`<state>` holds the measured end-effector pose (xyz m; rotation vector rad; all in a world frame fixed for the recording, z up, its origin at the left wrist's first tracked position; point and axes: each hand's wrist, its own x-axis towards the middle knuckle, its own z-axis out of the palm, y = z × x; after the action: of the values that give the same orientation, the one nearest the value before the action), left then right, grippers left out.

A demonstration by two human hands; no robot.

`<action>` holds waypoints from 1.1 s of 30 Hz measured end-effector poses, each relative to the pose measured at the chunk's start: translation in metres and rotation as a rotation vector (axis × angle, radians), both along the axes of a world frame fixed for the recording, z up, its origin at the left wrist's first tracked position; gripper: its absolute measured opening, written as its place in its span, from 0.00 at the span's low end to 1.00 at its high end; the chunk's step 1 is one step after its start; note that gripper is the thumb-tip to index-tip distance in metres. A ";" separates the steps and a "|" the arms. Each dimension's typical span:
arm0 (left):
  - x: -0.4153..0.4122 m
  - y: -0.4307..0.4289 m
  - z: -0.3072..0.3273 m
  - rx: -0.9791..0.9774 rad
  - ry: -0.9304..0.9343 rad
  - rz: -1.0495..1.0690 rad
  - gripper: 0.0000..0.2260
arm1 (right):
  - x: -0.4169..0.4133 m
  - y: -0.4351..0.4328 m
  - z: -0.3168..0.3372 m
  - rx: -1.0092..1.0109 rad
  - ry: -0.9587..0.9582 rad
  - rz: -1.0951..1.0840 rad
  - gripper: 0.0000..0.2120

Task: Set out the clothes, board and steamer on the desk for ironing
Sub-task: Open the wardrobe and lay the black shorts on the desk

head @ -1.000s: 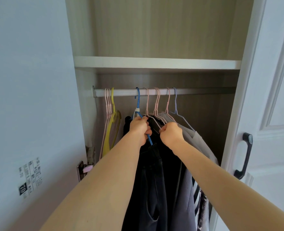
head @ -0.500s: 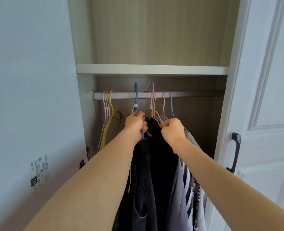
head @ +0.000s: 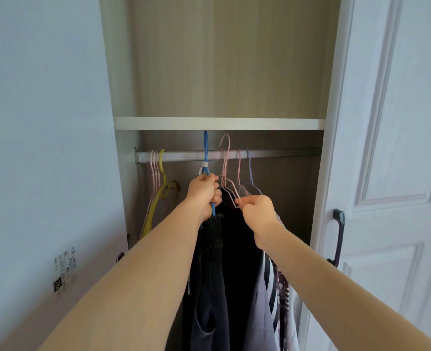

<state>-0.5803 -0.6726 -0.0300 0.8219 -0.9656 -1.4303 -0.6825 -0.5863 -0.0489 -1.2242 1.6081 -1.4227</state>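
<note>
I face an open wardrobe with a white rail [head: 184,156]. My left hand [head: 204,192] grips a blue hanger [head: 206,153] whose hook stands above the rail; dark trousers [head: 209,274] hang from it. My right hand [head: 256,211] pinches a pink wire hanger [head: 225,158], its hook also raised above the rail, carrying a black garment [head: 239,249]. More pink and lilac hangers with grey and striped clothes [head: 272,295] hang to the right. No board or steamer is in view.
Empty pink and yellow hangers [head: 157,178] hang at the rail's left end. A white shelf [head: 219,123] sits just above the rail. The white wardrobe door [head: 391,173] with a dark handle [head: 338,239] stands open on the right; a wall is on the left.
Both hands have lifted their hangers: the blue and one pink hook have risen from the rail to above it. My right hand has drawn slightly right and down.
</note>
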 end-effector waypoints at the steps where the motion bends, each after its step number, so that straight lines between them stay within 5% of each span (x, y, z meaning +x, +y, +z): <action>1: -0.002 0.003 -0.004 0.001 -0.014 0.007 0.10 | -0.001 0.004 0.001 0.001 -0.035 0.000 0.15; 6: 0.003 0.022 -0.018 0.032 -0.042 0.045 0.09 | -0.010 0.025 0.007 0.089 -0.274 -0.025 0.17; 10: 0.008 0.047 -0.019 0.044 -0.038 0.057 0.09 | -0.007 0.054 0.011 0.105 -0.289 -0.018 0.10; 33: 0.047 0.324 -0.046 0.122 0.003 -0.028 0.06 | 0.017 0.314 -0.008 -0.040 0.089 -0.091 0.12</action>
<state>-0.5332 -0.3482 -0.0763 0.8978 -0.8978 -1.5261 -0.6659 -0.2724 -0.0565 -1.2676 1.7232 -1.4809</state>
